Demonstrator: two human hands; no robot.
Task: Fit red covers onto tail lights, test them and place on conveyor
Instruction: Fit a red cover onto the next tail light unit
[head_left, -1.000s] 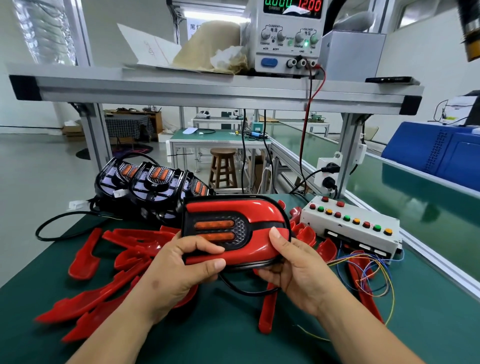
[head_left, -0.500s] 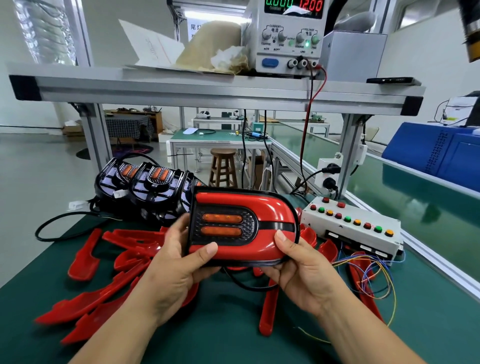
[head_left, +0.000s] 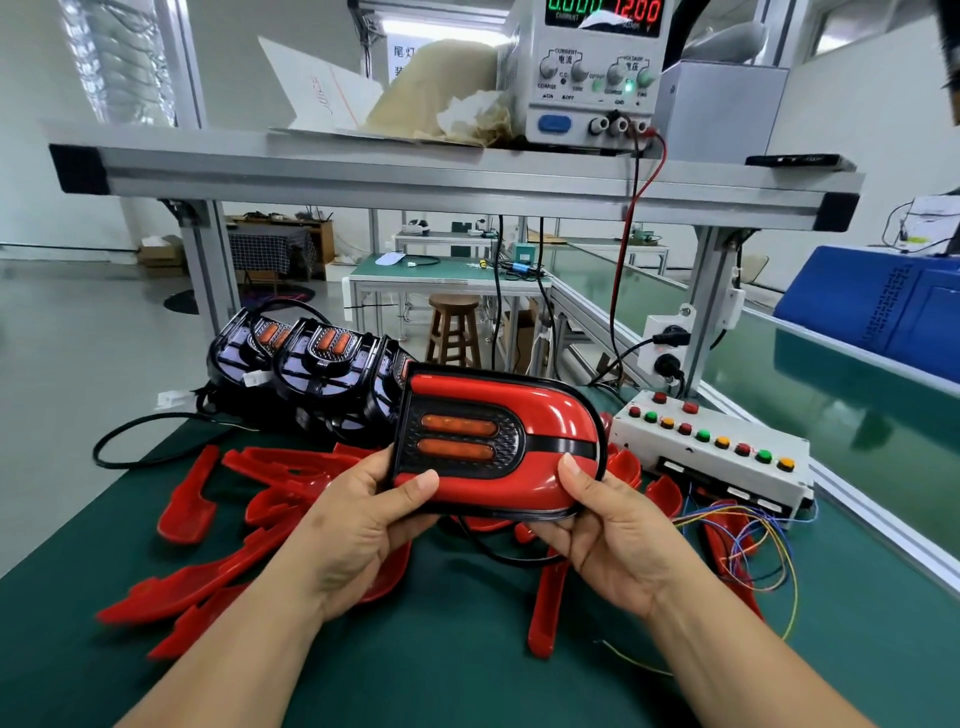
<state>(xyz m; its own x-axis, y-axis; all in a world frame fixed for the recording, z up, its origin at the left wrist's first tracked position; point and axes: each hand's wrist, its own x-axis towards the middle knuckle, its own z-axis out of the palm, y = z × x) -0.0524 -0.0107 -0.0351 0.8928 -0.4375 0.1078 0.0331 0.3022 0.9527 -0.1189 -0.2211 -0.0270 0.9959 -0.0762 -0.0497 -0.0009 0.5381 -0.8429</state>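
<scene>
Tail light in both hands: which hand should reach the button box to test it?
Probably the right hand: the button box sits on its side, close by; the left hand could hold the tail light meanwhile.

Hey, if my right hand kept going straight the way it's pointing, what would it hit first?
The right hand grips the covered tail light; pushed on up-left, it would probably meet the uncovered tail lights behind, though depth is unclear.

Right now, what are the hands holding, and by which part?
Both hold one covered tail light: the left hand grips its lower left corner, the right hand its lower right edge, thumbs on the red front.
</scene>
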